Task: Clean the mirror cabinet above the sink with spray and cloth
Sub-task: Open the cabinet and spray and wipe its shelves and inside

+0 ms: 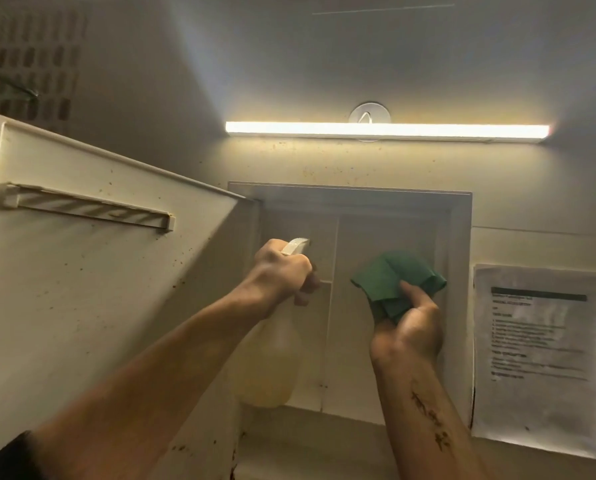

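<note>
A: Inside the open mirror cabinet (390,237), straight ahead at twelve o'clock, both hands are raised. The left hand (282,271) is curled round the neck of a spray bottle (272,368), its nozzle aimed at the upper left compartment, a finger seemingly on the trigger. The right hand (411,327) pinches a folded green cloth (397,282) between thumb and fingers, just in front of the right compartment.

B: How will the bottle handle?

A: Light, I'd judge. It is translucent plastic with yellowish liquid low in the belly. The neck under the trigger head is the proper hold; the belly would likely flex and slip if wet.

B: And the cloth?

A: Soft and limp, so it needs bunching into a pad. Held by one edge, as now, the corners flop.

B: The cabinet itself?

A: Thin white panels and a central divider, probably plastic, so moderate pressure. The open cabinet door (92,289), swung out at nine o'clock with a rail (82,207) on its inner face, is speckled brown and may swing when wiped; steady it by its edge.

B: Anything nearby?

A: A light bar (386,130) above, and a printed notice (540,344) at three o'clock. Keep spray off both.
</note>
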Available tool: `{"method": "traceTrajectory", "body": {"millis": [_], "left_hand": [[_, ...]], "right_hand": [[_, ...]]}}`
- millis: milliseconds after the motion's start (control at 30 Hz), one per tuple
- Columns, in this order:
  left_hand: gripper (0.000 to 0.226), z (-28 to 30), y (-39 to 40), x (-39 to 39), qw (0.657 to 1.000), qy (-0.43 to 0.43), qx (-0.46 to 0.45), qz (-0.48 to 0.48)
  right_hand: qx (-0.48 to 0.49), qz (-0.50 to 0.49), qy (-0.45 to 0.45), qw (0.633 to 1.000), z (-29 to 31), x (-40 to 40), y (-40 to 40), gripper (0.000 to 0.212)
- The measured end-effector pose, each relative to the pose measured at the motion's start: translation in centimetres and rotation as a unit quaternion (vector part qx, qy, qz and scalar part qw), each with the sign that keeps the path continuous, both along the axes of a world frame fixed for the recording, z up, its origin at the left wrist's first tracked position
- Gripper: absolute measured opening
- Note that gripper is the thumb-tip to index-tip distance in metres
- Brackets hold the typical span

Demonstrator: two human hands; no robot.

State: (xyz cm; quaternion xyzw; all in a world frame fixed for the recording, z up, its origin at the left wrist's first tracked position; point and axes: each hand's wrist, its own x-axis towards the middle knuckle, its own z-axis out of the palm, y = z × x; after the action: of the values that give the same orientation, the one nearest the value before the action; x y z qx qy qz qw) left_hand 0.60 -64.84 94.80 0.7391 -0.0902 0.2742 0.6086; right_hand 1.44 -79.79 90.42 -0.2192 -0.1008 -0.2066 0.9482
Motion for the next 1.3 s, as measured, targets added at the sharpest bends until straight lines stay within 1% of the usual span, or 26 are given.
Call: {"method": "traceTrajectory", "body": {"millis": [167, 300, 400, 533, 633, 667, 733, 800, 867, 900, 933, 967, 1033, 1067, 1100, 1133, 1167, 1200, 1233, 1300], "left_hand": [[0.018, 0.0, -0.7, -0.5, 0.998, 0.020, 0.054, 0.015], [0.017, -0.2, 0.2, -1.7, 0.997, 0.065, 0.052, 0.003], [0.018, -0.2, 1.5, -2.4, 0.995, 0.083, 0.050, 0.021], [0.021, -0.2, 3.5, -2.5, 0.991, 0.100, 0.071, 0.054], [0.022, -0.3, 4.4, -2.7, 0.982, 0.103, 0.133, 0.086], [0.023, -0.3, 4.5, -2.8, 0.981, 0.101, 0.138, 0.090], [0.022, 0.0, 4.5, -3.1, 0.984, 0.098, 0.126, 0.073], [0.024, 0.1, 3.9, -3.3, 0.987, 0.106, 0.112, 0.039], [0.026, 0.0, 3.2, -3.1, 0.988, 0.107, 0.112, 0.017], [0.025, -0.2, 3.0, -3.1, 0.989, 0.102, 0.107, 0.017], [0.025, -0.4, 2.9, -3.0, 0.990, 0.093, 0.100, 0.021], [0.024, -0.5, 3.2, -2.9, 0.992, 0.082, 0.088, 0.031], [0.021, -0.8, 3.8, -3.2, 0.996, 0.062, 0.046, 0.049], [0.023, -0.9, 4.3, -3.5, 0.997, 0.055, 0.016, 0.053], [0.024, -1.0, 4.6, -3.9, 0.997, 0.049, -0.009, 0.054], [0.024, -1.1, 4.9, -4.3, 0.997, 0.045, -0.029, 0.054], [0.023, -1.2, 5.1, -4.7, 0.997, 0.045, -0.043, 0.053], [0.023, -1.4, 5.1, -5.0, 0.996, 0.047, -0.051, 0.052], [0.024, -1.6, 5.3, -5.2, 0.996, 0.049, -0.058, 0.052], [0.029, -1.8, 5.4, -5.2, 0.995, 0.052, -0.064, 0.055]], "right_hand": [[-0.004, 0.000, 0.010, 1.000, -0.4, 0.2, -0.6, 0.022], [-0.010, 0.000, 0.010, 1.000, -0.6, 0.4, -0.9, 0.026], [-0.015, 0.006, 0.009, 1.000, -0.3, 0.3, -0.7, 0.031], [-0.027, -0.006, 0.004, 1.000, 0.2, 0.4, -0.1, 0.027], [-0.054, -0.072, 0.010, 0.996, 0.6, 0.6, 0.1, 0.028], [-0.062, -0.100, 0.010, 0.993, 0.8, 0.6, 0.1, 0.026], [-0.071, -0.145, -0.003, 0.987, 1.3, 0.1, 0.1, 0.022], [-0.090, -0.195, -0.029, 0.976, 2.0, -0.6, 0.3, 0.025], [-0.144, -0.270, -0.069, 0.950, 2.4, -0.7, 0.9, 0.027], [-0.193, -0.321, -0.095, 0.922, 2.6, -0.7, 1.4, 0.030], [-0.250, -0.378, -0.124, 0.883, 2.8, -0.6, 1.8, 0.033], [-0.310, -0.435, -0.156, 0.831, 3.2, -0.4, 2.3, 0.035], [-0.413, -0.517, -0.223, 0.716, 4.2, 0.0, 3.3, 0.039], [-0.471, -0.542, -0.245, 0.651, 4.7, 0.5, 3.9, 0.041], [-0.543, -0.559, -0.248, 0.575, 5.2, 0.9, 4.7, 0.042], [-0.621, -0.565, -0.234, 0.491, 5.6, 1.5, 5.6, 0.039], [-0.690, -0.555, -0.210, 0.414, 5.9, 2.1, 6.4, 0.032], [-0.749, -0.527, -0.180, 0.359, 6.1, 2.8, 7.1, 0.026], [-0.801, -0.484, -0.144, 0.322, 6.4, 3.3, 7.8, 0.023], [-0.879, -0.386, -0.076, 0.271, 7.1, 3.9, 8.6, 0.027]]}}
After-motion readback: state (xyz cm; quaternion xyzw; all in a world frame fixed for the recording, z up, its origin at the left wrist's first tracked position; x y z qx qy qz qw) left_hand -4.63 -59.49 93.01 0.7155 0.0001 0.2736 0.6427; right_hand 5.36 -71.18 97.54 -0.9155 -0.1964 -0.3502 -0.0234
